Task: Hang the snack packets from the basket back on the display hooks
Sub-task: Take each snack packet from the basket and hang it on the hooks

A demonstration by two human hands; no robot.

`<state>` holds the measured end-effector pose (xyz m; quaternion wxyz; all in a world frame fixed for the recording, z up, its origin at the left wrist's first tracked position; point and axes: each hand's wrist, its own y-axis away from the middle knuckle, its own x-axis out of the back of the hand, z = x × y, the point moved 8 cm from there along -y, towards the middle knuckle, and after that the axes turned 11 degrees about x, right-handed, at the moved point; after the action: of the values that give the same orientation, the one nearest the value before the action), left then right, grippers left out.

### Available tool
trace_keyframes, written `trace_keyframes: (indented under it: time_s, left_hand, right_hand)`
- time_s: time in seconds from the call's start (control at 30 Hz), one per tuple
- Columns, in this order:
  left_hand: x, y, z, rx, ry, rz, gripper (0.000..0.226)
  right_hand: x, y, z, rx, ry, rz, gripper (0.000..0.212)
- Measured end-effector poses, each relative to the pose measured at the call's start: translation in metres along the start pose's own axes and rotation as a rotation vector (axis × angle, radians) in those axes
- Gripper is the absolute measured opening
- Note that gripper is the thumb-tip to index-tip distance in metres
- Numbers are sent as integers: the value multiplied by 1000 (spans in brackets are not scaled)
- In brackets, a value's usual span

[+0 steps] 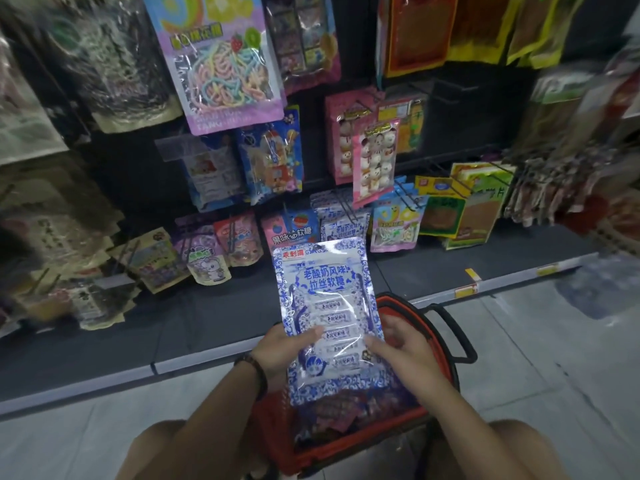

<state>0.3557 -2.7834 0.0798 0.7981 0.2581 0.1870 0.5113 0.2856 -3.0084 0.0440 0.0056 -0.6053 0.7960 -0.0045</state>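
Observation:
A blue-and-white snack packet (327, 306) with a clear window stands upright above the red basket (446, 344). My left hand (282, 346) grips its lower left edge and my right hand (403, 348) grips its lower right edge. Several more packets (339, 415) lie inside the basket below. Matching blue-and-white packets (341, 220) hang on a hook just beyond the held packet's top, low on the display.
Dark display wall full of hanging snack packets: a rainbow candy bag (221, 64) top centre, pink marshmallow packs (372, 157), green and yellow packs (460, 209) at right. Bare black hooks (446, 86) jut out at upper right. The base shelf (173, 327) and tiled floor (554, 341) lie below.

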Motion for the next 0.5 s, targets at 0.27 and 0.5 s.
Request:
trace_keyframes:
  time_s: [0.27,0.5]
  left_hand:
    - [-18,-27,23,-115,6,-3,42]
    - [-14,-73,25,-57,9,103,23]
  right_hand:
    - [8,-37,-18,70,-49,77,18]
    - [23,-83,13,24,26,130,11]
